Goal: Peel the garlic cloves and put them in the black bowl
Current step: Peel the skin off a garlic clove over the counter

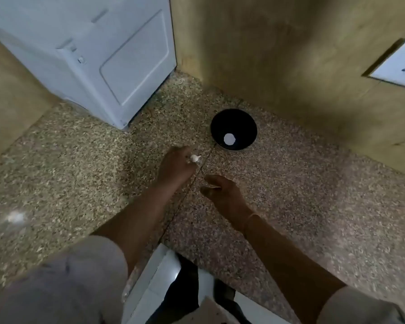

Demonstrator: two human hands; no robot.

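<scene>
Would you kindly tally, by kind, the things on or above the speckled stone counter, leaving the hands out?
Round black bowl: 1
White garlic piece, held in the left hand: 1
White boxy appliance: 1
Total: 3
The white spot inside the bowl could be a clove or glare, so it is not counted.

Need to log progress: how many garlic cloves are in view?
1 for sure: a garlic clove pinched by the left hand, near the black bowl. The round white spot inside the bowl may be another clove or glare; I cannot tell. Hands may hide more.
</scene>
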